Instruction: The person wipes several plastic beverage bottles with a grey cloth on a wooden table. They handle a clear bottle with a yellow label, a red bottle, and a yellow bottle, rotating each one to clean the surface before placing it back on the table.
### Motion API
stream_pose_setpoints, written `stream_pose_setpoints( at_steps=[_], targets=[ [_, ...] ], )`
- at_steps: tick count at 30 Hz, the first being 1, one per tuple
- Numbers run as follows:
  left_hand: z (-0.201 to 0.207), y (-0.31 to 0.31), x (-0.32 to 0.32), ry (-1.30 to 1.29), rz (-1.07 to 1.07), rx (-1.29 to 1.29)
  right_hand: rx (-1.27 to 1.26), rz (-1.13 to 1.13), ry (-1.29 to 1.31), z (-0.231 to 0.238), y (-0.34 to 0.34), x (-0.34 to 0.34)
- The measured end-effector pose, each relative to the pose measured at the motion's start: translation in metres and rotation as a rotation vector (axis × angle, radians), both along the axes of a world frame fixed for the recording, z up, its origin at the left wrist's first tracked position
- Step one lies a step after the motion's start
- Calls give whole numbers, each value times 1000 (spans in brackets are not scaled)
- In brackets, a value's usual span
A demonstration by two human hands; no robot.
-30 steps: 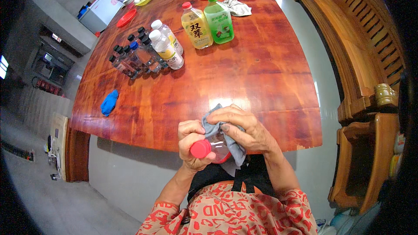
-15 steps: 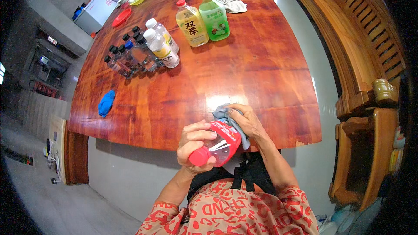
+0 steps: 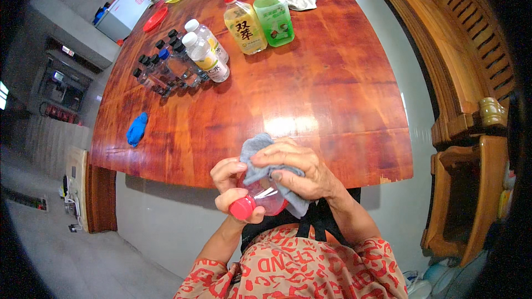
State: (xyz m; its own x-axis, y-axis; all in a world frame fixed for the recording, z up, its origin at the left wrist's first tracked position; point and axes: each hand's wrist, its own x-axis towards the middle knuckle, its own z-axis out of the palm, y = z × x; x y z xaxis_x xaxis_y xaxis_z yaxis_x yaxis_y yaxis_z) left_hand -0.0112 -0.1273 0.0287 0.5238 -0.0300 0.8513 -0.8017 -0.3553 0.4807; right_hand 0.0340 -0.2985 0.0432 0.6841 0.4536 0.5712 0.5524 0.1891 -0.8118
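Note:
A clear plastic bottle (image 3: 269, 200) with a red cap and red label lies tilted in my left hand (image 3: 230, 182), its cap toward me, just over the table's near edge. The fingers of that hand wrap round the bottle near its neck. My right hand (image 3: 302, 169) grips a grey-blue cloth (image 3: 256, 152) and presses it over the bottle's upper side. Most of the label is hidden beneath the cloth and my fingers.
On the brown wooden table (image 3: 332, 105) stand several small dark-capped bottles (image 3: 166, 69), two white-capped bottles (image 3: 208, 58), a yellow drink bottle (image 3: 244, 25) and a green one (image 3: 274, 19). A blue cloth (image 3: 137, 129) lies at left. A wooden bench (image 3: 460, 77) flanks the right.
My right hand has moved left with the cloth, from the bottle's far right side onto its top. The cloth now covers much of the red label. My left hand shifted slightly left.

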Motion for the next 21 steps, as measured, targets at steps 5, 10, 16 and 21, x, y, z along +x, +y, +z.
stream_pose_setpoints(
  at_steps=[5,10,16,21],
  targets=[
    [-8,5,4,16,-181,-56,-91,4,379,-32,-5,16],
    [-4,2,10,20,-220,-49,-91,-98,668,-70,-11,23],
    [-3,-1,13,39,-185,-116,-45,-318,709,-65,-11,8],
    [-2,-10,15,38,-82,-150,189,-522,727,-70,2,-12]
  ],
)
